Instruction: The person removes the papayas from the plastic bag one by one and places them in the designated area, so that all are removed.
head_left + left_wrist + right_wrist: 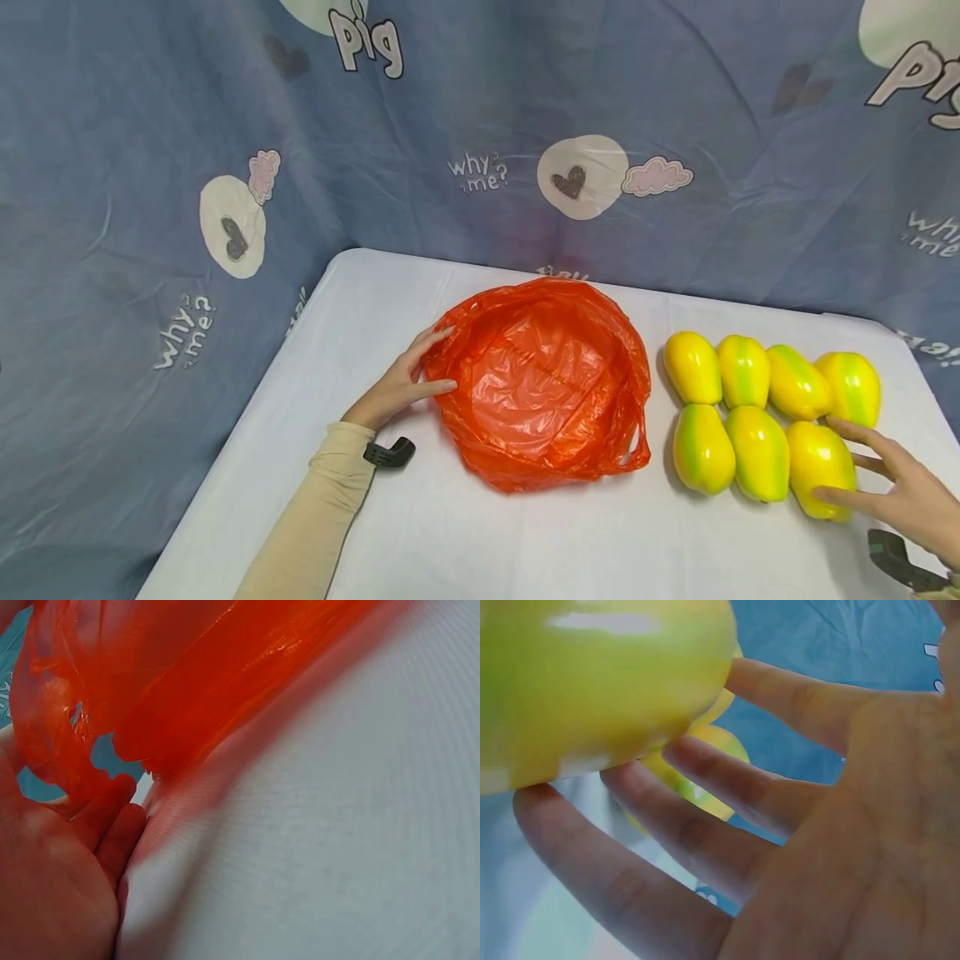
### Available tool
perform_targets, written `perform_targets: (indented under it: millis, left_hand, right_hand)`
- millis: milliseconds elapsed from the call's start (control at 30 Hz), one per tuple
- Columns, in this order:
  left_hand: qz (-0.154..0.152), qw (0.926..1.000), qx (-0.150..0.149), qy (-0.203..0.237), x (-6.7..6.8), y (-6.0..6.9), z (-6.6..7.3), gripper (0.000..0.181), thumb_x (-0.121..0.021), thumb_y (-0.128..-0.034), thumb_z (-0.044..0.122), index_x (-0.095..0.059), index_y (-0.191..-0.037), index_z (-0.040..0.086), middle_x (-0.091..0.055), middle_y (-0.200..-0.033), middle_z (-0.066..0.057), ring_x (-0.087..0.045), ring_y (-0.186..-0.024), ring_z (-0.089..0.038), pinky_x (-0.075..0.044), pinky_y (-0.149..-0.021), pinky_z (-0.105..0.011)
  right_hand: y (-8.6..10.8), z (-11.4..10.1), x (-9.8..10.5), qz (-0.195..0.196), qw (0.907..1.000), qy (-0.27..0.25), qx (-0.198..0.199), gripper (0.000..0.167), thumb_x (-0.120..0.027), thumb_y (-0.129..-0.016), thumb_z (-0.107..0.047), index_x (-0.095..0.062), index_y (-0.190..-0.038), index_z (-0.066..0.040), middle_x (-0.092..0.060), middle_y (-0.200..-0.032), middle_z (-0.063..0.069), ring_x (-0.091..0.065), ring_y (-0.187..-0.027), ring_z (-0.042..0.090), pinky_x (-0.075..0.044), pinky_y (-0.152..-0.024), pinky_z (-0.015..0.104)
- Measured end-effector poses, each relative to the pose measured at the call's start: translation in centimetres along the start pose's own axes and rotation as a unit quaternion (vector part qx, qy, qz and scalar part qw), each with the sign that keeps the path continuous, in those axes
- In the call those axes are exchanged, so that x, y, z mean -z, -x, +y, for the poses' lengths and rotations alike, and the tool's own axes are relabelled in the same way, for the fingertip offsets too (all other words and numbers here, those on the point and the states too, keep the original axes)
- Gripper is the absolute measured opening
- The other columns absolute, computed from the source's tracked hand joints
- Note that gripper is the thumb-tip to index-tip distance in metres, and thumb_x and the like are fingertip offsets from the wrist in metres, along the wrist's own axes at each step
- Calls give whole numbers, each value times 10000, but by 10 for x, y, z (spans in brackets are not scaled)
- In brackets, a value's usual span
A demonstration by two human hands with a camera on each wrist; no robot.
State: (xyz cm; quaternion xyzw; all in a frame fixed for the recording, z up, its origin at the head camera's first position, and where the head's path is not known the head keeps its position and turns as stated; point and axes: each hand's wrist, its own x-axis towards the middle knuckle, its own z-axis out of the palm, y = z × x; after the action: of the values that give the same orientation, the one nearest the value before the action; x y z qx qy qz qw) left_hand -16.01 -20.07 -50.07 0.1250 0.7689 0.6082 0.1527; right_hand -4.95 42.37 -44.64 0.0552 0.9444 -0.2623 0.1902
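Observation:
A red plastic bag lies with its mouth spread wide at the middle of the white table. My left hand touches its left rim, thumb and fingers held apart; in the left wrist view, red film hangs over the relaxed fingers. On the right, several glossy yellow-green papaya-like fruits stand in two rows. Around the front row's rightmost papaya my right hand is spread, thumb in front and index finger behind. Its long fingers touch the fruit's side in the right wrist view.
The other papayas stand close against one another. A blue patterned cloth hangs behind the white table and along its left. Dark wrist-worn devices show at both wrists.

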Motion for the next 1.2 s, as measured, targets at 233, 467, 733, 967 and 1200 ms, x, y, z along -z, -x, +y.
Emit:
perform_targets:
  millis: [233,467,733,967,1200]
  left_hand:
    - [145,9998,-103,52,2,-3,-2,827,-729,-927,246,-293,-1608,419,-128,-1736,132,-71,-1629,-207,-130,-1298,-623]
    - [296,9993,-112,-211,4,-4,3,814,-710,-931,298,-282,-1611,424,-29,-1747,129,-6,-1635,-233,-135,-1278,-669]
    - [769,9630,-292,-2565,1,14,22,886,-751,-894,504,-268,-1629,395,48,-1759,7,-45,-1616,-376,-182,-1206,-772]
    - [1275,8838,-451,-4479,-8,34,42,882,-644,-903,661,-283,-1637,332,31,-1758,-106,92,-1622,-351,65,-1235,-738]
    - [1527,8508,-449,-5009,-14,46,55,883,-613,-897,696,-266,-1637,360,22,-1758,-116,137,-1616,-359,85,-1215,-756]
  right_hand:
    - [6,-7,-1,744,9970,-76,-218,1023,-694,-974,-462,-101,-1605,82,-119,-1612,436,-348,-1265,695,-485,-833,741]
    - [5,-33,-20,2262,9726,-339,417,712,-623,-1040,-315,-314,-1579,33,-243,-1620,383,-231,-1465,625,-260,-1083,810]
    - [-11,-82,-40,2503,9481,375,1926,590,-634,-1029,-319,-462,-1500,-9,-232,-1671,289,-117,-1562,529,-67,-1241,740]
    - [-13,-116,-55,2995,9134,1322,2419,776,-699,-912,-535,-465,-1546,-155,-275,-1663,261,-173,-1557,495,-110,-1210,781]
    - [-6,-132,-63,2944,9195,1520,2117,902,-701,-854,-625,-376,-1607,-249,-133,-1738,167,-79,-1587,479,-26,-1183,825]
